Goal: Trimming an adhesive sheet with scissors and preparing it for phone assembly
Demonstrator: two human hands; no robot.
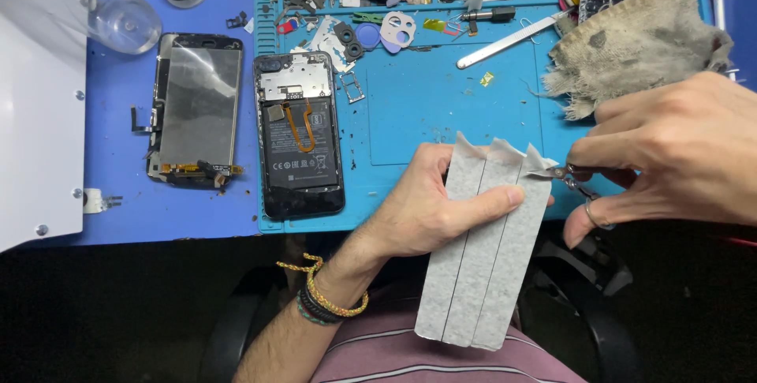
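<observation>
Holding steady: left hand (422, 209) clamps a sheet of grey adhesive strips (485, 257), three strips side by side, thumb pressed across the front, fingers curled behind. Long axis runs near vertical in the head view, tilted a bit: top end w/ ragged peeled corners points up and to the right toward the desk, bottom end hangs down-left over the person's striped shirt (410, 355). Sheet sits at the desk's front edge, between both hands.

Right hand (670, 154) comes in from the right, closed on small scissors (569, 176), fingers thru the loops; blade tips meet the top right corner of the rightmost strip. Can't tell if the blades are shut, too small. So strips lie just right of the left palm, and left of the right hand, touching both the thumb and the scissor tips.

Left wrist wears beaded bracelets (327, 300).

Around: blue work mat (426, 91) on the desk, opened phone (300, 134) w/ battery showing, lying lengthwise just left of the left hand. Further left, a detached screen assembly (197, 107), back side up. Frayed grey rag (631, 44) above the right hand. Metal spudger (505, 44) lies slanted near the mat's top, small parts and camera frames scattered beside it.
</observation>
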